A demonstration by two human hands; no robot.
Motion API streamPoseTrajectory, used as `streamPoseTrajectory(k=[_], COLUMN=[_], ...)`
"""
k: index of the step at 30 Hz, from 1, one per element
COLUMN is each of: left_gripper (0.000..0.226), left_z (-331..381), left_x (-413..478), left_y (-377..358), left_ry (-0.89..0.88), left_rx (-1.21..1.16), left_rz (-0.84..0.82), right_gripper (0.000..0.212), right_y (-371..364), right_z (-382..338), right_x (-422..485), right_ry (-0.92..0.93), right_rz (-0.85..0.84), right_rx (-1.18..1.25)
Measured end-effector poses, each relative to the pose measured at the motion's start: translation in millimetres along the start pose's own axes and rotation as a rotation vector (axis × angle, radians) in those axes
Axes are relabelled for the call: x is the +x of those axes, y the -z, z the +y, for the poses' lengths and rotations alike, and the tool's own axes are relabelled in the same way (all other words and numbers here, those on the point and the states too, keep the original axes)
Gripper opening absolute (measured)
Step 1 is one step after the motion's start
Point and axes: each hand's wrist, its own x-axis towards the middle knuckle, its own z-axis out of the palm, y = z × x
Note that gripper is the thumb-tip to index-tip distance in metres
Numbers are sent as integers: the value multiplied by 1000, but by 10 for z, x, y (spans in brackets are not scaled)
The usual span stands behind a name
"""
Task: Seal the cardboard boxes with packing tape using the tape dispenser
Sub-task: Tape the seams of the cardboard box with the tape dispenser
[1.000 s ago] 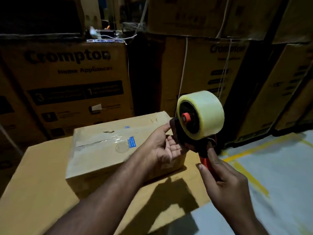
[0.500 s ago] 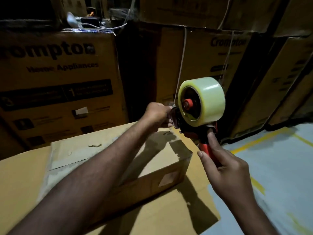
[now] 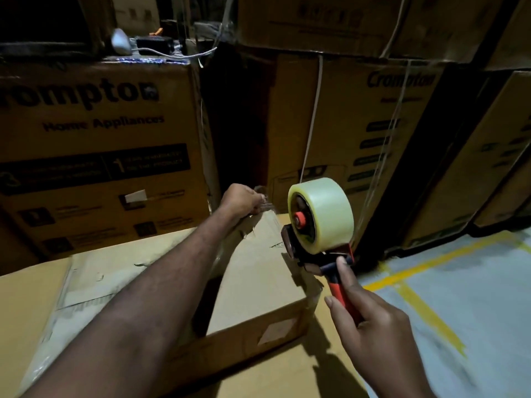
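A small brown cardboard box [image 3: 258,285] lies on a larger flat carton [image 3: 26,317]. My right hand [image 3: 370,326] grips the red handle of the tape dispenser [image 3: 316,225], which carries a full roll of clear tape and hovers over the box's far right corner. My left hand [image 3: 241,201] reaches across the box and pinches the loose end of the clear tape [image 3: 263,201] at the box's far edge. A short stretch of tape runs from that hand toward the dispenser.
Tall stacked cartons printed "Crompton Home Appliances" [image 3: 94,145] wall in the back and right. A dark gap [image 3: 238,124] opens between two stacks. Grey floor with yellow lines [image 3: 425,308] lies to the right. Cables and small items [image 3: 143,45] sit atop the left stack.
My left hand went from open beside the dispenser to pinching the tape end and drew it left to the box's far edge. The dispenser dropped lower toward the box.
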Motion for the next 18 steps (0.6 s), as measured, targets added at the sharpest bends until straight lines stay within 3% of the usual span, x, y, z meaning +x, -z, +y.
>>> streamPoseTrajectory(k=[3, 10, 18], left_gripper=[6, 6, 10], left_z=[-84, -176, -200], left_x=[56, 112, 122], left_y=[31, -56, -135], left_ry=[1, 10, -24], left_rx=[-39, -51, 33], left_rz=[-10, -14, -32], right_gripper=[63, 75, 67], right_y=[-2, -95, -51], right_z=[-37, -10, -68], right_x=[-30, -98, -138], right_ry=[28, 61, 14], right_rz=[36, 53, 44], right_rx=[-25, -60, -38])
